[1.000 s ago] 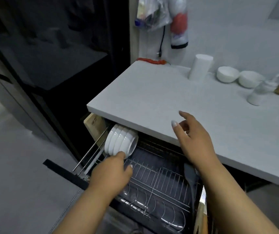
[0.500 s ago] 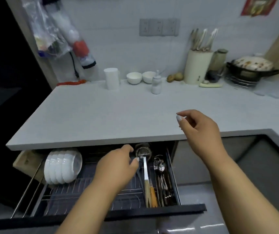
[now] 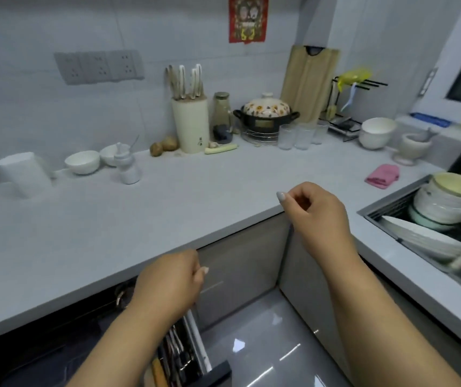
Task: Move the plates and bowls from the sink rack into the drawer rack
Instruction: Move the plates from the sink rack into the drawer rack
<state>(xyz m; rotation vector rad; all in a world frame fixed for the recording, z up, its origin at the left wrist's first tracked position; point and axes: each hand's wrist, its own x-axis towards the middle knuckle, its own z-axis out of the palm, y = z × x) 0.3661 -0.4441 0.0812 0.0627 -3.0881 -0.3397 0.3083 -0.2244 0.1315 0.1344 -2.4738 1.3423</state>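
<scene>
Wide pale grey L-shaped countertop (image 3: pixel 168 208) across the view, front edge running diagonally between the 2 hands. At far right, sunken steel sink rack (image 3: pixel 391 216) holding a tilted stack of white plates (image 3: pixel 422 238) and nested white and pale green bowls (image 3: pixel 444 202), well apart from both hands. At bottom left, dark pulled-out drawer rack (image 3: pixel 193 342) under the counter edge, cutlery standing in its right compartment. Glossy grey floor (image 3: pixel 263 339) open between drawer and corner cabinet. Right hand (image 3: pixel 316 216) above the counter corner, fingers loosely curled, gripping nothing, nearer the sink rack. Left hand (image 3: pixel 168 283) over the drawer's cutlery side, fingers loosely curled, gripping nothing. Along the back wall: cream knife block (image 3: pixel 191 125), flowered lidded pot (image 3: pixel 265 113), 3 clear glasses (image 3: pixel 302 135), folded pink cloth (image 3: pixel 383 175).
</scene>
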